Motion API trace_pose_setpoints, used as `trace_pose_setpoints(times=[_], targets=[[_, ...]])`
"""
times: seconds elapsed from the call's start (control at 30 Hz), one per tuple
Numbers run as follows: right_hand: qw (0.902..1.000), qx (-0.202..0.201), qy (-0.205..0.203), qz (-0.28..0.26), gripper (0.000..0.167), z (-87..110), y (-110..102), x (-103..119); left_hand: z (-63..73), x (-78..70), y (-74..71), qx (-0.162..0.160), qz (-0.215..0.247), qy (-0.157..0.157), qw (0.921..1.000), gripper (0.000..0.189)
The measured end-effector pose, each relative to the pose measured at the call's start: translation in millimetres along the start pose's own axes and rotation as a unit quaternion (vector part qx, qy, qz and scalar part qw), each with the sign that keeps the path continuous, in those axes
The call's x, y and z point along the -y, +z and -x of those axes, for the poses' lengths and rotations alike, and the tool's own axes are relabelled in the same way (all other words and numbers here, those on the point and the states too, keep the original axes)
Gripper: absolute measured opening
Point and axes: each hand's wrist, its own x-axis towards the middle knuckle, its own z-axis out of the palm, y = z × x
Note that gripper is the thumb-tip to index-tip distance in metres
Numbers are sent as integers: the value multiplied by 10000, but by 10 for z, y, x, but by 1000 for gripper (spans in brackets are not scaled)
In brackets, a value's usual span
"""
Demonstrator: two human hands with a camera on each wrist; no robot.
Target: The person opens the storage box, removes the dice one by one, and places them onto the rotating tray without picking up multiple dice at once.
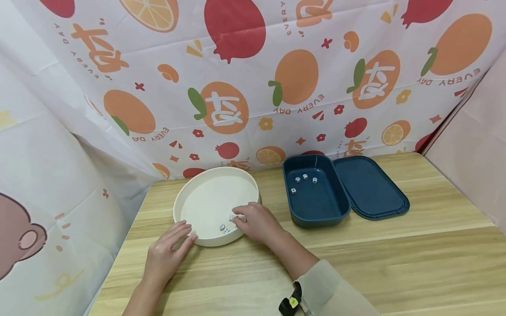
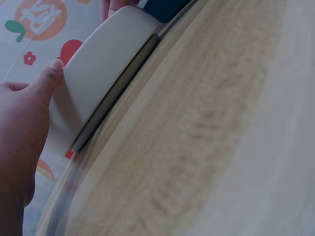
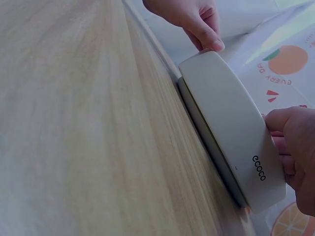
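A round cream tray (image 1: 215,197) with a low rim stands on the wooden table. My left hand (image 1: 168,252) rests on its front-left rim, fingers loosely extended and thumb apart. In the left wrist view, that hand's thumb (image 2: 54,71) touches the rim's edge. Over the tray's front-right rim reaches my right hand (image 1: 258,221), pinching a small white die (image 1: 231,217) between thumb and forefinger. Two more dice (image 1: 223,228) lie just left of it on the tray floor. From the right wrist view, the tray wall (image 3: 231,123) hides the right fingertips and the dice.
Right of the tray stands a dark blue rectangular box (image 1: 320,202) with several white dice (image 1: 305,177) inside. Its matching flat lid (image 1: 371,186) lies beside it, against the box's right side. A fruit-print cloth (image 1: 253,131) hangs behind the table (image 1: 375,263).
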Motion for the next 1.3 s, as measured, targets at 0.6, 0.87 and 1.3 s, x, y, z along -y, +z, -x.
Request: trace_pose_setpoints(times=[0.6,0.87,1.3], targets=[[9869,-1288,403,-886,31,0,-479,-281,17,39,12,-2,-3,11,10000,28],[9686,-1761,1028,-1421,31,37,-741,-645,2,13,-6,85,-12,-18,10000,27],[9651,-275,2458,-863,39,65,-869,-1089,10,13,4,29,16,5,10000,26]])
